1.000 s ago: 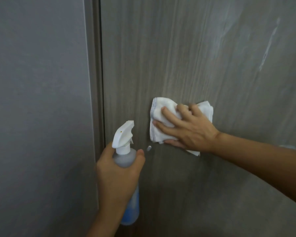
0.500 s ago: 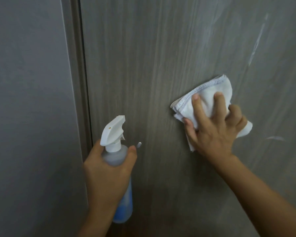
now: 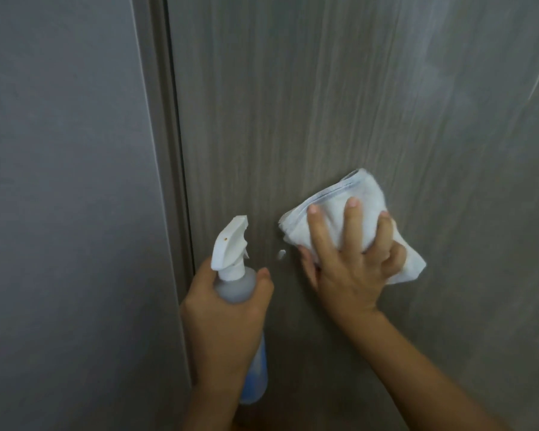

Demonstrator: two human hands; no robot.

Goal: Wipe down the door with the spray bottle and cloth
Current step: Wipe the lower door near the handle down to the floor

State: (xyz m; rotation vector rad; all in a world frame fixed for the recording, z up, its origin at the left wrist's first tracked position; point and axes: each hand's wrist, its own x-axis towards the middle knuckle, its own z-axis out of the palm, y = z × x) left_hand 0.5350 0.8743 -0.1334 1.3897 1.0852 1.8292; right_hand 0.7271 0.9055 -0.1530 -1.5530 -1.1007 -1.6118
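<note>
The grey wood-grain door [image 3: 293,104] fills most of the view. My right hand [image 3: 352,262] presses a crumpled white cloth [image 3: 333,213] flat against the door, with the fingers spread over it and the outer fingers curled into its folds. My left hand [image 3: 221,318] grips a spray bottle [image 3: 234,275] upright by its neck, just left of the cloth and close to the door's left edge. The bottle has a white trigger head, and blue liquid shows in its lower part [image 3: 257,377] below my hand.
A grey wall panel [image 3: 59,181] and the door frame [image 3: 165,150] stand to the left of the door. A small white speck [image 3: 281,254] sits on the door between bottle and cloth. Pale wipe streaks [image 3: 442,73] mark the upper right.
My right hand swept the cloth right and up across the door, then back left and down toward the bottle. The left hand kept holding the bottle in about the same place.
</note>
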